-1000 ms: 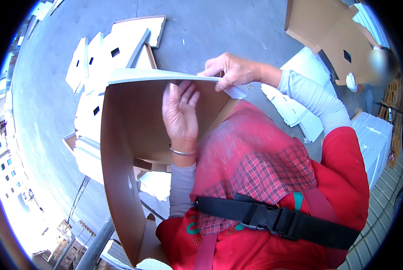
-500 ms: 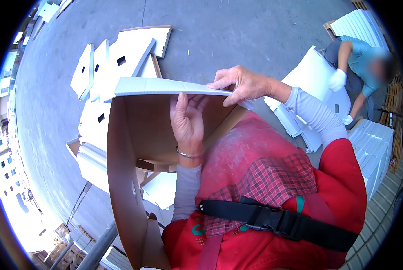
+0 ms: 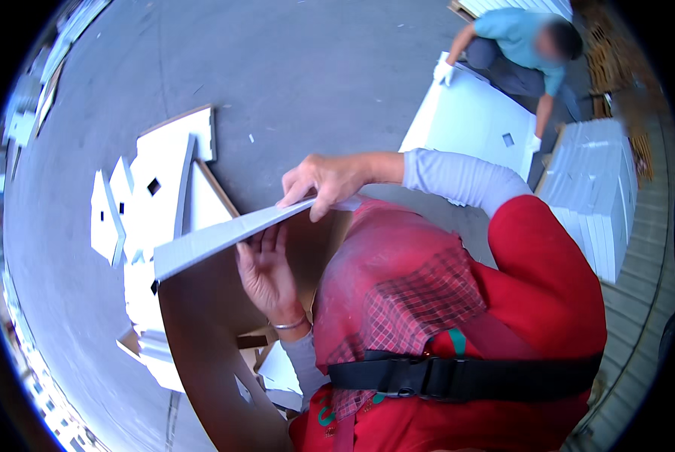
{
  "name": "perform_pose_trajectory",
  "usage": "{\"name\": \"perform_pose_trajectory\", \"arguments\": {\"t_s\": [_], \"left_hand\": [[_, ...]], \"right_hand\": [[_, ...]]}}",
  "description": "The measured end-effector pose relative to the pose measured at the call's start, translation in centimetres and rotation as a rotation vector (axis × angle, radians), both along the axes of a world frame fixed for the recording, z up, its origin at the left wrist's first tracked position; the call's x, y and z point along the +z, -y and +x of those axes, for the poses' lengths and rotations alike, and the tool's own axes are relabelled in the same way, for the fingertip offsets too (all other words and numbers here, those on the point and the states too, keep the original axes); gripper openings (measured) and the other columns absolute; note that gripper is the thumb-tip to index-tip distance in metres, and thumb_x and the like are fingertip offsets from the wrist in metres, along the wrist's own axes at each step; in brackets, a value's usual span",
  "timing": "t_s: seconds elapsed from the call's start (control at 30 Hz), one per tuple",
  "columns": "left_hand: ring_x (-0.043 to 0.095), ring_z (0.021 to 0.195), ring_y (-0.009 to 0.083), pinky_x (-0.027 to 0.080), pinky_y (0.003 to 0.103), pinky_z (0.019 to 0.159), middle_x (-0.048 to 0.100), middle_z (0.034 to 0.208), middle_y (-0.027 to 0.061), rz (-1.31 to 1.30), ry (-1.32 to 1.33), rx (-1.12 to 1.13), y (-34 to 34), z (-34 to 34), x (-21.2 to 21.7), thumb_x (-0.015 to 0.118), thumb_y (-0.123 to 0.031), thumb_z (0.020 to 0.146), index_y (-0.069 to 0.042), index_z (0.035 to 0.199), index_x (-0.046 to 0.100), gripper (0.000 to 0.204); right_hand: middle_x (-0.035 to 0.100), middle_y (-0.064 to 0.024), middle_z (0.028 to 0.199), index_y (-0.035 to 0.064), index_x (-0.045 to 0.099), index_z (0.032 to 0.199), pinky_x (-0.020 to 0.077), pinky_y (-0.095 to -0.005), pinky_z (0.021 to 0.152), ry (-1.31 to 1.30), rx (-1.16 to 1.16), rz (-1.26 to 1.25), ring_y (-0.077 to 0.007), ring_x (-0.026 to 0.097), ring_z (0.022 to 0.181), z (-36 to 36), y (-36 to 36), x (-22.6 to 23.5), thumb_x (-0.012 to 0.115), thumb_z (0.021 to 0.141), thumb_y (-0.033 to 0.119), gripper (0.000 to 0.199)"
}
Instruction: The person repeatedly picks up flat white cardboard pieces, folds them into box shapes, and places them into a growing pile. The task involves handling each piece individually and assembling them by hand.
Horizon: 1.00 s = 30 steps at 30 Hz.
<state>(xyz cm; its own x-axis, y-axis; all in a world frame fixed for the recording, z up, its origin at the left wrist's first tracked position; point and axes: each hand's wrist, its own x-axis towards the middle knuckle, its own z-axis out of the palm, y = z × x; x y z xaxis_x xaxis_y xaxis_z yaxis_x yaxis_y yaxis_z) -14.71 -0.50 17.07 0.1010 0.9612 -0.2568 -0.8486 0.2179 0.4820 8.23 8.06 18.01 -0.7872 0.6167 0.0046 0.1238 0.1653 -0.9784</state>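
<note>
A large cardboard box (image 3: 209, 331), brown inside with a white folded edge (image 3: 232, 232), stands open against my front. My right hand (image 3: 322, 179) closes over the far edge near its right end, fingers on top and thumb in front. By that hand, a pale translucent strip (image 3: 346, 203) shows at the edge; its kind is unclear. Inside the box, my left hand (image 3: 268, 280) has its palm turned up and its fingers stretched toward the inner side of the same edge. Its fingertips are partly hidden under the edge.
White cardboard pieces with square holes (image 3: 156, 177) lie piled on the floor at left. At upper right a co-worker in white gloves (image 3: 444, 72) holds a white sheet (image 3: 465, 124). A stack of white flat cartons (image 3: 589, 192) stands at right, near wooden pallets (image 3: 604, 56).
My view has turned, and the box edge now slants down to the left. Both hands stay at the edge. The co-worker has shifted, a gloved hand now on the white sheet's far corner.
</note>
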Motion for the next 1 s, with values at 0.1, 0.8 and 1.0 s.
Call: {"name": "perform_pose_trajectory", "arguments": {"t_s": [0.1,0.8,1.0], "left_hand": [[0.051,0.120,0.0358,0.032,0.054,0.111,0.057,0.122,0.0209,-0.018,-0.031,-0.001,-0.5,1.2,1.4,0.050,-0.024,0.099,-0.001,0.130,0.050,0.038],[0.062,0.100,0.0218,0.053,0.037,0.083,0.060,0.113,0.0092,-0.088,-0.430,0.118,-5.2,4.1,2.5,0.060,-0.023,0.096,-0.005,0.124,0.050,0.035],[0.059,0.078,0.0128,0.050,0.029,0.070,0.062,0.091,0.0045,-0.005,-0.543,0.328,-7.9,3.8,3.1,0.061,-0.002,0.088,-0.004,0.103,0.055,0.016]], "right_hand": [[0.058,-0.0063,0.094,0.0072,0.065,0.122,0.0455,-0.0280,0.073,-0.006,-0.006,-0.059,-0.0164,0.056,0.083,0.9,-0.3,0.6,0.072,0.068,0.009,0.055],[0.062,-0.0074,0.102,0.0050,0.066,0.121,0.0472,-0.0293,0.080,-0.038,-0.274,-0.133,-0.0178,0.059,0.089,2.6,-1.4,0.3,0.080,0.073,0.026,0.053],[0.052,-0.0214,0.127,0.0009,0.041,0.141,0.0431,-0.0426,0.097,0.189,-0.434,0.350,-0.0374,0.053,0.116,-0.7,0.9,0.5,0.073,0.071,0.061,0.097]]}}
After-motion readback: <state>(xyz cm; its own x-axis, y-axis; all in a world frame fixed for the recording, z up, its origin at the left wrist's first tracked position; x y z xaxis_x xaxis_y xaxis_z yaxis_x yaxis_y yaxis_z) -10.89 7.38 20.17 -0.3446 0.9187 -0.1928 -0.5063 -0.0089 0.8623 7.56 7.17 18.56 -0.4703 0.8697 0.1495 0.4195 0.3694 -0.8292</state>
